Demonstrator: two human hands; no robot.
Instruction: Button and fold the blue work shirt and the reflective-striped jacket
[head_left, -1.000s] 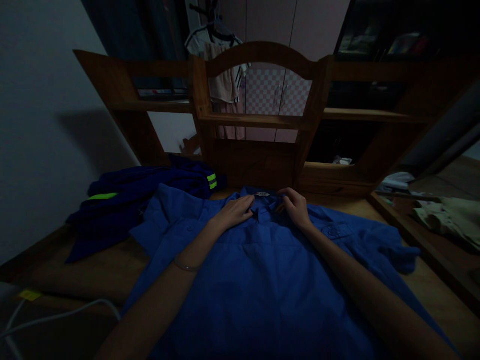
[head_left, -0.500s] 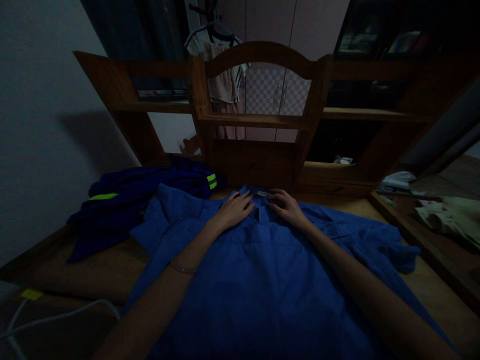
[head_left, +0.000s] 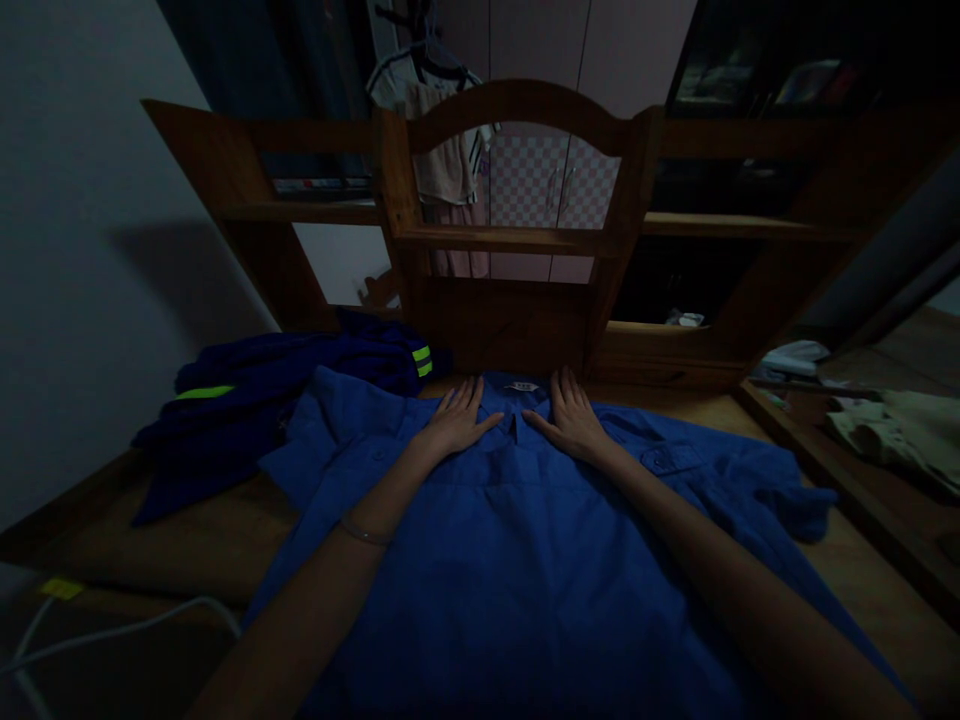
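A blue work shirt (head_left: 517, 560) lies spread on the wooden bed board, its collar at the far end and its front facing up. A small white label (head_left: 521, 386) shows inside the collar. My left hand (head_left: 457, 420) rests flat on the shirt just left of the collar, fingers stretched forward and thumb out to the right. To the right of the collar, my right hand (head_left: 571, 415) lies flat in the same way, its thumb pointing left toward the neck opening. Both hands press on the cloth and grip nothing.
Darker blue clothing (head_left: 247, 400) with yellow-green reflective strips lies at the left by the wall. Behind the shirt stands a wooden headboard (head_left: 517, 240) with shelves. A white cable (head_left: 127, 630) runs at the lower left. Pale cloth (head_left: 892, 435) lies beyond the right-hand rail.
Both hands have flattened beside the collar. Their fingers, bent over its edges before, now stretch forward and away from the neck opening. The label shows more fully.
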